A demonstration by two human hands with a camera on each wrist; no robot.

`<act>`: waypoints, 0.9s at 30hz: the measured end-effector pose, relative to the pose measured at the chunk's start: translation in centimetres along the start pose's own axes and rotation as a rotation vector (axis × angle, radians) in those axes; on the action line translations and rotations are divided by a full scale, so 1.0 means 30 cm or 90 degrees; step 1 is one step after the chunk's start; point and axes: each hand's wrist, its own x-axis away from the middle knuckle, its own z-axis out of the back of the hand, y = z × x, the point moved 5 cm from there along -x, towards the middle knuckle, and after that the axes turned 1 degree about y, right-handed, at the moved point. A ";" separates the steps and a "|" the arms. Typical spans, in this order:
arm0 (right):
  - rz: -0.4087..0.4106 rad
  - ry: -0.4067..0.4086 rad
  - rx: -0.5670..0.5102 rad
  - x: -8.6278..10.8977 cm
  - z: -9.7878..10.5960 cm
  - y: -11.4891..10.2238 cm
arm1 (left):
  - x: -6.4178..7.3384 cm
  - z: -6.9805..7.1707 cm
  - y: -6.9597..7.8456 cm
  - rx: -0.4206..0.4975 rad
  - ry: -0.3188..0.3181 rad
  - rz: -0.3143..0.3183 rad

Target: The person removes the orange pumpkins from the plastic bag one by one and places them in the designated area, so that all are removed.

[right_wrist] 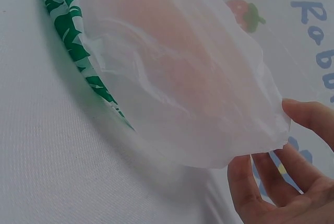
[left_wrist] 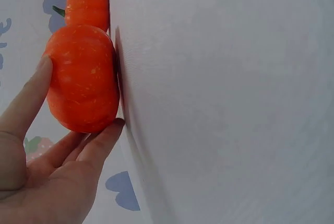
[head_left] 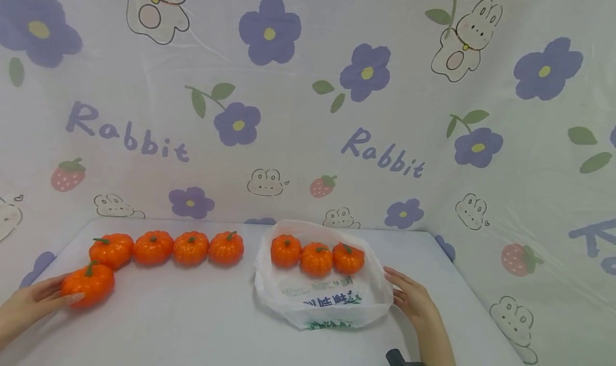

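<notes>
At the table's left side my left hand [head_left: 36,304] grips a small orange pumpkin [head_left: 89,286] with a green stem. In the left wrist view the thumb lies on one side of that pumpkin [left_wrist: 82,80] and the fingers on the other. Behind it, several more pumpkins [head_left: 191,248] stand in a row. A white plastic bag [head_left: 346,317] with green and blue print lies spread open, with three pumpkins [head_left: 316,260] inside at its back. My right hand [head_left: 414,300] holds the bag's right edge between thumb and fingers, as the right wrist view shows.
The white table [head_left: 192,323] meets a fabric backdrop [head_left: 298,98] printed with flowers, rabbits and strawberries. A dark rounded object [head_left: 395,357] shows at the bottom edge, near my right forearm; its kind cannot be told.
</notes>
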 end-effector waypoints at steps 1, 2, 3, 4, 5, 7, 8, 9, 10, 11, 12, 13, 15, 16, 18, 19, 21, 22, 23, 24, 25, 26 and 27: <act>-0.001 0.001 0.001 0.000 0.000 0.001 | -0.001 0.002 -0.002 -0.002 0.002 0.000; -0.002 0.001 0.002 0.000 0.001 0.001 | -0.002 0.003 -0.003 -0.003 0.006 -0.001; -0.004 0.001 0.003 0.000 0.001 0.002 | -0.004 0.004 -0.005 0.002 0.006 0.001; -0.006 0.002 0.005 0.000 0.002 0.003 | -0.005 0.006 -0.007 0.000 0.010 -0.003; -0.008 0.001 0.007 0.000 0.002 0.004 | -0.006 0.007 -0.009 0.002 0.014 -0.004; -0.011 0.002 0.006 0.001 0.003 0.005 | -0.007 0.010 -0.012 0.021 0.020 -0.013; -0.013 0.001 0.009 0.001 0.003 0.005 | -0.007 0.012 -0.013 0.029 0.024 -0.020; -0.015 0.001 0.011 0.001 0.003 0.005 | -0.005 0.015 -0.012 0.039 0.029 -0.027; -0.016 0.002 0.012 0.002 0.003 0.006 | -0.004 0.017 -0.011 0.044 0.035 -0.034; -0.017 0.001 0.013 0.002 0.002 0.006 | -0.002 0.019 -0.010 0.051 0.040 -0.036; -0.018 0.002 0.015 0.003 0.002 0.006 | 0.000 0.020 -0.007 0.056 0.043 -0.041; -0.019 0.001 0.017 0.003 0.002 0.006 | 0.003 0.022 -0.003 0.056 0.047 -0.044; -0.019 0.002 0.017 0.003 0.001 0.007 | 0.008 0.024 0.006 0.052 0.055 -0.048; -0.019 0.002 0.017 0.003 0.001 0.007 | 0.011 0.024 0.010 0.052 0.056 -0.051; -0.019 0.003 0.017 0.004 0.000 0.006 | 0.015 0.025 0.018 0.051 0.061 -0.058; -0.018 0.004 0.016 0.004 0.000 0.005 | 0.016 0.025 0.021 0.056 0.063 -0.059; -0.018 0.005 0.017 0.005 -0.001 0.005 | 0.018 0.024 0.025 0.056 0.069 -0.064; -0.018 0.006 0.016 0.005 -0.002 0.005 | 0.017 0.025 0.025 0.061 0.072 -0.064; -0.018 0.007 0.017 0.005 -0.002 0.005 | 0.016 0.026 0.024 0.060 0.077 -0.064; -0.017 0.006 0.018 0.005 -0.003 0.005 | 0.014 0.027 0.023 0.063 0.080 -0.063; -0.016 0.007 0.019 0.005 -0.003 0.006 | 0.013 0.027 0.023 0.060 0.083 -0.064; -0.016 0.007 0.020 0.004 -0.004 0.006 | 0.011 0.028 0.022 0.060 0.086 -0.063; -0.016 0.006 0.022 0.003 -0.004 0.007 | 0.009 0.028 0.021 0.060 0.089 -0.061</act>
